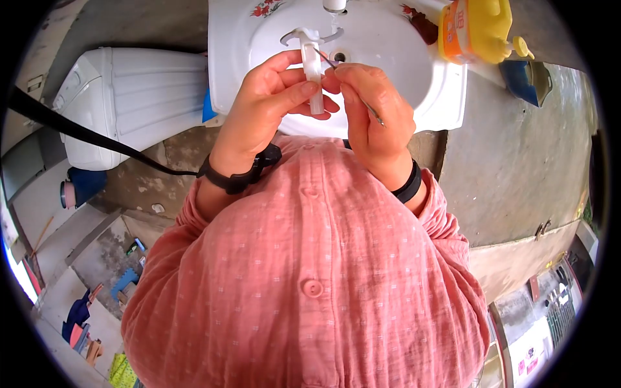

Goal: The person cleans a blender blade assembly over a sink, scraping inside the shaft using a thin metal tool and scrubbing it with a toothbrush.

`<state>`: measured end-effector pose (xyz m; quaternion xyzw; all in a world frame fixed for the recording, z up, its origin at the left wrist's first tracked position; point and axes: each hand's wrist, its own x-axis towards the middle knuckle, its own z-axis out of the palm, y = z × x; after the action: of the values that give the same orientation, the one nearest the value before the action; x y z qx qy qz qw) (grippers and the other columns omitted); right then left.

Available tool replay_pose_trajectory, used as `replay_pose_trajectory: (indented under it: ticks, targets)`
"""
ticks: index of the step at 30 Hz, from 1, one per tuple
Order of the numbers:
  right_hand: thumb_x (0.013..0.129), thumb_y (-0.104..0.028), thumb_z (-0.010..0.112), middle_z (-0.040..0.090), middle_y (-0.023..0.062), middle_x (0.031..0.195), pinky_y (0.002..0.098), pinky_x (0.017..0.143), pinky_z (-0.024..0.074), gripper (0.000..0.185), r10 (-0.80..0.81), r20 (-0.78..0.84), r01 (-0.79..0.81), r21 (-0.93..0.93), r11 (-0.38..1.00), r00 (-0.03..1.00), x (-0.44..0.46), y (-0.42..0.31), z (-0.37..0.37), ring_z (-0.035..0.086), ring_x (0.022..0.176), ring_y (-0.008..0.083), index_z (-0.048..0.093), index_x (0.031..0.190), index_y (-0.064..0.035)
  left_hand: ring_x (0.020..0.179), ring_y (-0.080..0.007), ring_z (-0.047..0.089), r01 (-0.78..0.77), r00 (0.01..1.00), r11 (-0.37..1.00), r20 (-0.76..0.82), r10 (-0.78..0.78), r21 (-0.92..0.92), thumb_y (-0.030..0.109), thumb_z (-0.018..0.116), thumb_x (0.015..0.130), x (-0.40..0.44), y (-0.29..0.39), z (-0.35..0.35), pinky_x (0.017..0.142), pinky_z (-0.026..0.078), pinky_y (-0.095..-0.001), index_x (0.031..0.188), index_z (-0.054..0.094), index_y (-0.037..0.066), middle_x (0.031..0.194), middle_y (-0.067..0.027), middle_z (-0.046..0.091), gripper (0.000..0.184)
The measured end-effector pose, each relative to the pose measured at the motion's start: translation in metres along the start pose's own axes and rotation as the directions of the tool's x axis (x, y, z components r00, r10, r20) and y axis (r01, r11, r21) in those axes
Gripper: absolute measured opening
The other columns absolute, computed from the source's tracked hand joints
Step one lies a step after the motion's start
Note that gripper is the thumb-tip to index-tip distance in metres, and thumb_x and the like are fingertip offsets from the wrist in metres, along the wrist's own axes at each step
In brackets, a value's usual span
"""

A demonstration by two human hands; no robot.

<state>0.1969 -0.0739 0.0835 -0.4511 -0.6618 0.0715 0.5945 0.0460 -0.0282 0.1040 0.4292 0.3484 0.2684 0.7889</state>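
Observation:
Over the near edge of the white washbasin [226,64], my left hand [262,103] grips a white plastic piece [310,68]. It is a narrow upright shaft with a curved grey crosspiece at its top and a translucent lower end. My thumb presses its side, with the fingers behind. In my right hand [377,97] is a thin metal pick [372,111], pinched between thumb and fingers. Its far tip meets the upper part of the white shaft; whether it goes inside, I cannot tell. The pick's other end shows below my right fingers.
A faucet [334,6] stands over the basin, above the drain [340,57]. On the right rim is a yellow jug [482,29], with a blue scoop-like container [525,83] beyond. A white ridged appliance [142,94] stands left; a black strap [97,138] runs to my left wrist.

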Motion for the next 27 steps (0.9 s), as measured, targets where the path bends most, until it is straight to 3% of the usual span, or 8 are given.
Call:
replay_pose_trajectory:
  ticks: [2,6,9,17,27]
  targets:
    - [0.079,0.012,0.054,0.063,0.0154,0.08,0.0255,0.061,0.0497,0.019,0.047,0.069,-0.048,0.008,0.999,0.997,0.002,-0.004,-0.002,0.063,0.069,0.0212,0.055,0.096,0.0035,0.077,-0.0238,0.065,-0.033,0.998,0.999,-0.057,0.031,-0.024,0.006,0.053,0.086,-0.001,0.0,0.004,0.069,0.054,-0.0315,0.115,0.047,-0.004,0.092,-0.015,0.063,0.031]
    - [0.079,0.012,0.054,0.063,0.0156,0.081,0.0256,0.061,0.0499,0.019,0.042,0.055,-0.043,0.0,0.999,0.998,0.003,-0.006,0.003,0.063,0.069,0.0219,0.055,0.096,0.0035,0.076,-0.0227,0.065,-0.028,0.997,1.0,-0.066,0.029,0.012,0.005,0.053,0.086,-0.004,0.003,0.002,0.069,0.054,-0.0308,0.115,0.048,-0.004,0.091,-0.0147,0.063,0.031]
    - [0.067,0.01,0.061,0.057,0.0087,0.07,0.0288,0.052,0.0464,0.032,-0.037,-0.052,0.04,0.065,0.997,0.998,0.001,0.0,0.009,0.057,0.059,0.0225,0.053,0.096,-0.0004,0.074,-0.0219,0.064,-0.033,0.997,0.999,-0.072,0.035,0.023,0.005,0.053,0.085,-0.006,0.005,0.002,0.068,0.054,-0.0304,0.115,0.05,-0.004,0.09,-0.0142,0.063,0.032]
    - [0.077,0.006,0.059,0.059,0.0095,0.072,0.0275,0.053,0.0462,0.015,0.154,-0.024,-0.149,0.148,0.978,0.988,0.004,-0.01,0.0,0.058,0.059,0.0215,0.057,0.091,0.0004,0.074,-0.0208,0.064,-0.029,0.999,0.999,-0.025,0.03,0.044,0.006,0.053,0.085,-0.009,0.004,0.003,0.068,0.054,-0.0299,0.116,0.05,-0.004,0.089,-0.0135,0.063,0.033]
    - [0.077,0.005,0.06,0.059,0.0097,0.073,0.0272,0.053,0.0462,0.013,0.061,-0.084,-0.051,0.112,0.992,0.995,0.003,-0.005,-0.001,0.058,0.06,0.0215,0.057,0.089,0.001,0.073,-0.0206,0.064,-0.051,0.998,0.998,-0.031,0.052,0.033,0.006,0.054,0.085,-0.008,0.004,0.008,0.067,0.054,-0.0292,0.117,0.049,-0.005,0.089,-0.0136,0.063,0.034]
